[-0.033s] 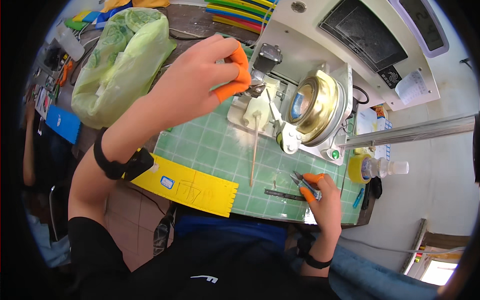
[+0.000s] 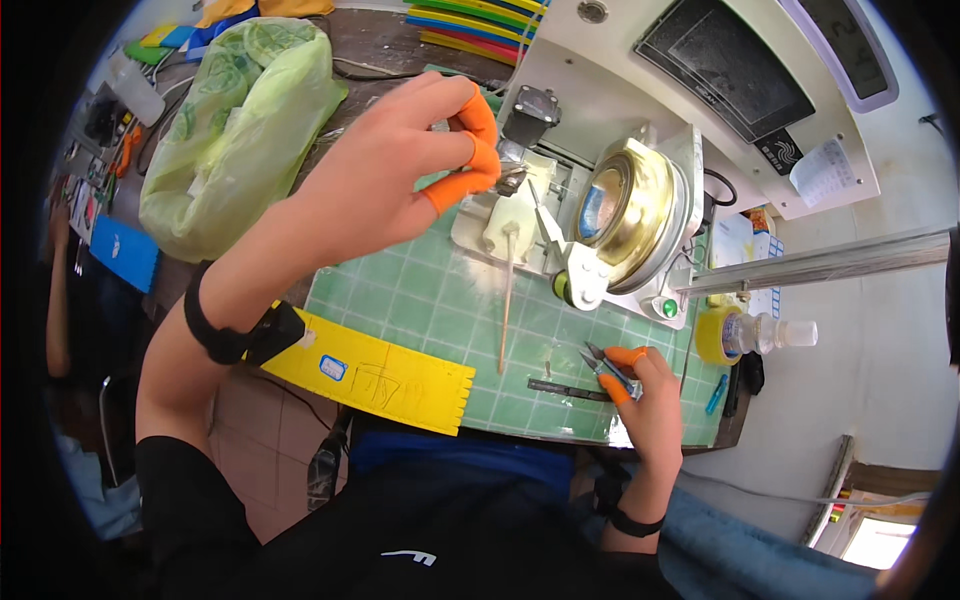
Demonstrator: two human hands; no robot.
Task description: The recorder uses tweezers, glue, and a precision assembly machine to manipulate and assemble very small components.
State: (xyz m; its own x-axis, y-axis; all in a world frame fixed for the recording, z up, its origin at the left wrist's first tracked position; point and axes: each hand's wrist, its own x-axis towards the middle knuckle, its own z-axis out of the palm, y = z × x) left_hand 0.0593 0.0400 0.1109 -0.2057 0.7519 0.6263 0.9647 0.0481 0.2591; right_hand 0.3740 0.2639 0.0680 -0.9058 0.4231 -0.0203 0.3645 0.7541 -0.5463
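My left hand, with orange finger cots on its fingertips, reaches over the bench machine. Its fingers are closed at a small dark metal part on the machine's pale block; the fingertips partly hide what they grip. A thin wooden stick runs from the block toward me. To the right stands a round brass-coloured wheel, with a white lever in front of it. My right hand rests low on the mat, closed on a small two-tipped metal tool. A dark flat strip lies beside its tips.
The green gridded mat covers the bench. A yellow notched board lies at its front left, a pale green plastic bag behind. Clear tape and a blue pen are at right. Another person's arm shows far left.
The white lever's round end has shifted slightly to the right, and a yellow-green round piece now shows beside it. Both my hands stay almost where they were.
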